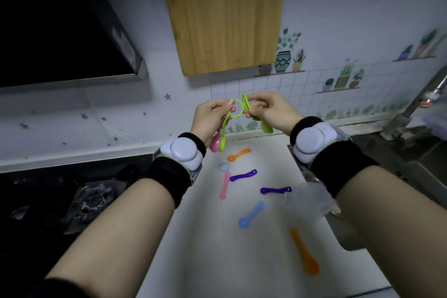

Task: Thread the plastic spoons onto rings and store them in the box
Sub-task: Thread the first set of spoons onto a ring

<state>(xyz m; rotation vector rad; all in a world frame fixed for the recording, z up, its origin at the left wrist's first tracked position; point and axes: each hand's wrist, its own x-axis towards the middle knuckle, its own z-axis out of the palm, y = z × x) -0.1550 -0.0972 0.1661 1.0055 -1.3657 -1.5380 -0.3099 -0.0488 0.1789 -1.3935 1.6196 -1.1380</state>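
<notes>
mid-air, threading a spoon
left hand (210,116) pinches green ring (235,109); right hand (271,110) pinches light, stiff, slippery-looking green spoon (266,126) near its handle end.

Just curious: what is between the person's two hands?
A green ring, gripped by the left hand; the right hand holds a green spoon beside it. Head view.

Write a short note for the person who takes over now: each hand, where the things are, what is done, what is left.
Left hand pinches the green ring; hanging spoons, pink and green, are already on it.
Right hand holds a green spoon at the ring, not visibly threaded.
Six loose spoons lie on the counter with a pale ring.
Left: thread these, then store everything.
</notes>
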